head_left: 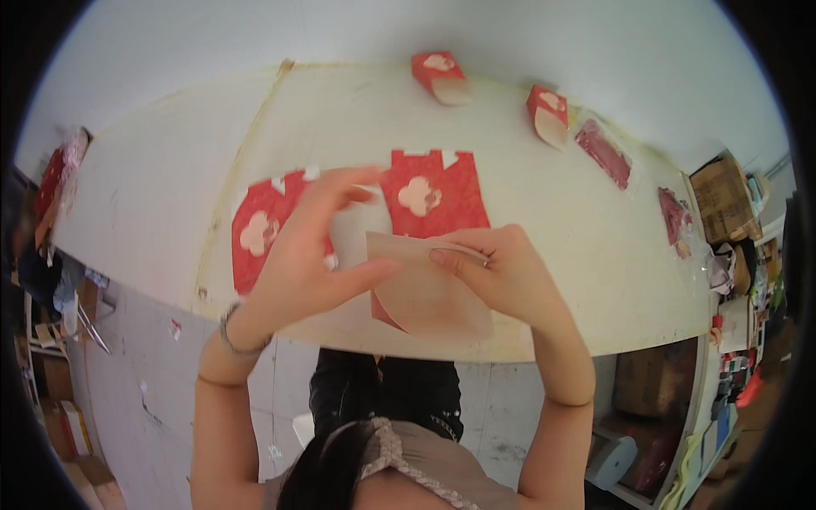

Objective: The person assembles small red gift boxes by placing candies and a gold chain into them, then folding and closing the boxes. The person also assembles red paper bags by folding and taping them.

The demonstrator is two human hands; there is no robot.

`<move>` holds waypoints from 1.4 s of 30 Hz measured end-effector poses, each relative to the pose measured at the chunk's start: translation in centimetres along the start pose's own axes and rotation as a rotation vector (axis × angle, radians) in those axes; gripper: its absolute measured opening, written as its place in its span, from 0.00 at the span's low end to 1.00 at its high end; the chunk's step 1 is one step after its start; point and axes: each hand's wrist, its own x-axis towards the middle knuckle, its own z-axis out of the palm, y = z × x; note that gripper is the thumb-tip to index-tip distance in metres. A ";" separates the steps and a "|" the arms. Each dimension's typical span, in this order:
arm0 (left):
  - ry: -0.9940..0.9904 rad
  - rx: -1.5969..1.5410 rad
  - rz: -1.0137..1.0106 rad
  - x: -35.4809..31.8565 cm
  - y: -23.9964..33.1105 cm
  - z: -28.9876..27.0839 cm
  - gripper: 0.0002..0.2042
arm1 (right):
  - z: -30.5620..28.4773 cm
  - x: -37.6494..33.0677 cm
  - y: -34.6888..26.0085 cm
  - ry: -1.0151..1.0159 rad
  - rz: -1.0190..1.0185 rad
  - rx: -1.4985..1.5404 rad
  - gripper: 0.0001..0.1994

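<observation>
My right hand (501, 268) pinches the upper edge of a folded paper box (429, 297) between thumb and fingers. Its beige side faces up, and a bit of red shows at its lower left. To the left, my left hand (310, 255) hangs in the air with thumb and fingers spread, holding nothing. Beyond the hands lies a flat red paper piece (453, 191) with a pale flower-shaped patch. A similar red piece (255, 238) is partly hidden by my left hand. Something white (361, 223) shows between them.
Two folded red boxes with beige flaps, one box (438, 75) and another box (546, 115), stand at the table's far side. Clear plastic packets (605, 155) with dark red contents lie to the right, near a cardboard carton (722, 200). The pale table (578, 255) curves before me.
</observation>
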 end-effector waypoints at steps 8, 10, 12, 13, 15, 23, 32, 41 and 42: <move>-0.249 -0.440 -0.453 -1.5 1.1 0.7 0.08 | 0.7 -2.1 -3.6 0.126 -0.212 -0.302 0.07; -0.284 -0.471 -0.507 -1.9 0.9 1.2 0.08 | 0.8 -2.7 -3.5 0.192 -0.475 -0.496 0.08; -0.332 -0.439 -0.498 -2.1 0.8 1.7 0.08 | 0.7 -2.8 -3.4 0.203 -0.654 -0.629 0.09; -0.332 -0.429 -0.489 -2.1 0.9 1.9 0.09 | 0.6 -3.1 -3.3 0.184 -0.690 -0.671 0.09; -0.331 -0.408 -0.470 -2.2 1.2 2.3 0.10 | 0.6 -3.4 -2.9 0.173 -0.726 -0.690 0.09; -0.313 -0.565 -0.542 -2.4 1.8 2.9 0.09 | 0.8 -4.4 -2.7 0.225 -0.813 -0.751 0.08; -0.370 -0.577 -0.604 -1.8 1.5 4.1 0.10 | 0.9 -4.2 -1.2 0.272 -0.848 -0.841 0.07; -0.207 -0.333 -0.449 -1.9 2.0 3.9 0.08 | -2.0 -4.6 -1.6 0.106 -0.199 -0.349 0.11; -0.218 -0.323 -0.461 -1.8 2.0 4.0 0.08 | -1.7 -4.4 -1.8 0.087 -0.177 -0.320 0.10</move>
